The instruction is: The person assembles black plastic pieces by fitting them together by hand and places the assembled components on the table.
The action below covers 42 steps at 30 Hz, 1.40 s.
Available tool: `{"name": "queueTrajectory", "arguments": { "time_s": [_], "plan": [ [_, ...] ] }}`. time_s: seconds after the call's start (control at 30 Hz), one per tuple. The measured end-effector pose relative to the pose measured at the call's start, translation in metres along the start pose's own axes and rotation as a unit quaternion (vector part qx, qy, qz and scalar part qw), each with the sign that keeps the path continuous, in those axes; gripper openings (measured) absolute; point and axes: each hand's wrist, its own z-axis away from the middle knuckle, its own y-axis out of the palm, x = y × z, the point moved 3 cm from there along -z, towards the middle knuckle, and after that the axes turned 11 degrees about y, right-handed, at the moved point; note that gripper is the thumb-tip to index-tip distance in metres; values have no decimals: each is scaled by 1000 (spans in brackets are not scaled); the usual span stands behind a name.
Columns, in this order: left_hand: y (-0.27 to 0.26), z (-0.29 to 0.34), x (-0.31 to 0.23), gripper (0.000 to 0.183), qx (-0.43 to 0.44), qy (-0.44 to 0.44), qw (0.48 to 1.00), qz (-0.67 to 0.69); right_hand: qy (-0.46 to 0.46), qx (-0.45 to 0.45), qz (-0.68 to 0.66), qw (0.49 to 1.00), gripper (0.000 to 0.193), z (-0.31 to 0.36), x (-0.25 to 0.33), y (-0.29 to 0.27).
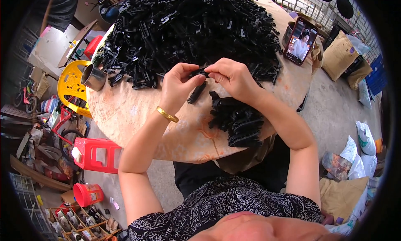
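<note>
A round table [125, 111] carries a great heap of black plastic parts [188, 28] across its far half and a smaller stack [236, 120] at its near edge. Above the middle, the left hand [177, 84] and right hand [234, 76] both pinch 1 small black part [200, 71] between curled fingertips, wrists bent inward. A phone [300, 40] stands at the far right edge, a metal cup [92, 77] at the left edge.

A round table [125, 111] carries a big heap of black parts [188, 28], a small stack [236, 120], a phone [300, 40] and a metal cup [92, 77].
</note>
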Motion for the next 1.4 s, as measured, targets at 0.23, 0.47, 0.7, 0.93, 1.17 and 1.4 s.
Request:
{"name": "queueTrajectory", "arguments": {
  "time_s": [0.23, 0.47, 0.7, 0.93, 1.17, 1.4],
  "plan": [
    [3, 3, -12, 27, -4, 115, 992, -46, -69, 13, 55, 996, 33, -7, -2, -10],
    [8, 9, -33, 24, 40, 150, 959, -235, 39, 63, 54, 996, 28, -2, 2, -12],
    [6, 5, -17, 30, 47, 185, 969, -156, 16, 36, 14, 999, 25, -2, -3, -10],
    [-43, -8, -42, 49, 136, 97, 916, -365, 42, 116, 138, 983, 24, -2, -19, -6],
    [-80, 1, -7, 40, 277, 42, 831, -481, 30, 237, 111, 965, 21, -5, -10, -7],
    [-24, -10, -1, 21, 249, 85, 854, -449, 114, 301, 90, 943, 25, -5, -12, -14]
  ]
}}
